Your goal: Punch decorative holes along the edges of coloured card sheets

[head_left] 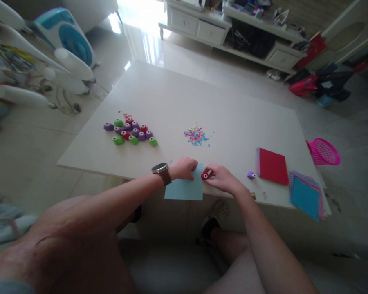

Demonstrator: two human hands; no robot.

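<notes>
A light blue sheet of paper [187, 190] lies at the table's front edge, its lower part jutting past the edge. My left hand [185, 168], with a watch at the wrist, holds the sheet near its upper part with curled fingers. In my right hand [219, 177] is a red craft punch [205, 176], held at the sheet's right edge. Small marks or holes run along the sheet near the top right; I cannot make them out clearly. Beyond the hands is a pile of small coloured paper cutouts [196, 135]. A purple craft punch [251, 175] stands to the right.
Several purple, green and red craft punches [135, 132] are grouped on the left of the white table [233, 118]. A stack of red paper [273, 166] and a blue-topped paper stack [306, 197] lie at the right. A pink basket [325, 152] stands beyond the table's right edge.
</notes>
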